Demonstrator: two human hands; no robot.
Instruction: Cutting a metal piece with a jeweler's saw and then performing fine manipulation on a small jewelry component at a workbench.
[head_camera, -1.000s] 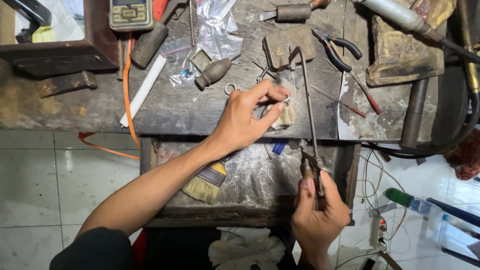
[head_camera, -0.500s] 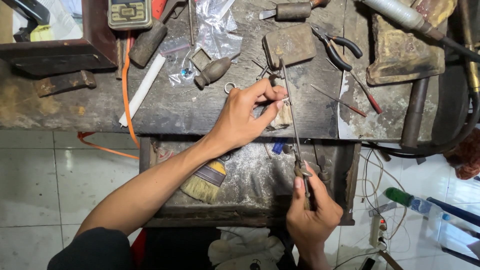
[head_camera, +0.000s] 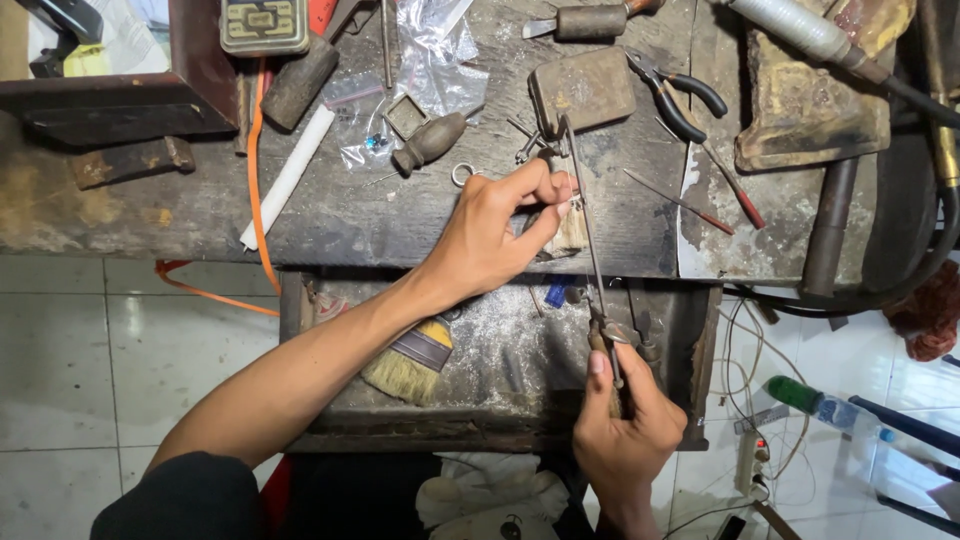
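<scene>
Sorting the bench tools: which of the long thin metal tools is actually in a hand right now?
The saw frame: the right hand grips its handle, blade rising to the left hand. The pliers lie untouched on the bench.

Even daylight, soft shadows, sharp, slight edge distortion.

A small piece was pinched in the left hand at the desk edge. A jeweller's saw was gripped by the right hand, above a drawer where a brush lay.
</scene>
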